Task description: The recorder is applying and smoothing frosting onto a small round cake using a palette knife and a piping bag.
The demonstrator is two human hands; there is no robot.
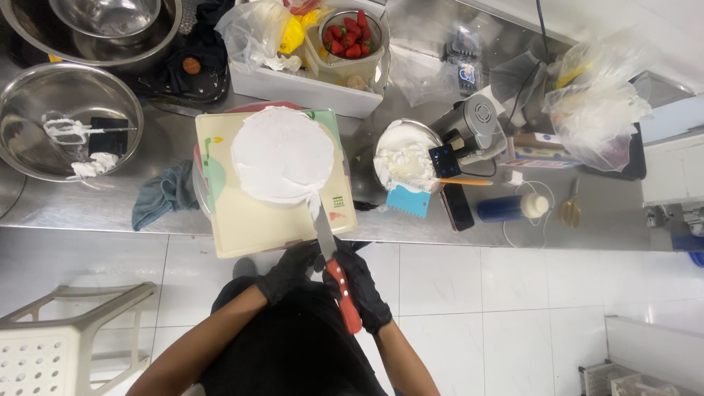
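Note:
A round cake covered in white cream (pixel 281 153) sits on a pale yellow board (pixel 249 224) on a steel counter. My right hand (pixel 361 282), in a black glove, grips the red handle of a long spatula knife (pixel 323 227) whose blade tip touches the cake's near right edge. My left hand (pixel 292 268), also gloved in black, rests at the board's near edge beside the blade, fingers curled.
A steel bowl of cream (pixel 405 160) with a blue scraper (pixel 408 200) stands right of the board. A big bowl with a whisk (pixel 64 121) is at left, a grey cloth (pixel 166 193) beside it. Strawberries (pixel 350 34) sit at the back. A white stool (pixel 51 345) stands on the floor.

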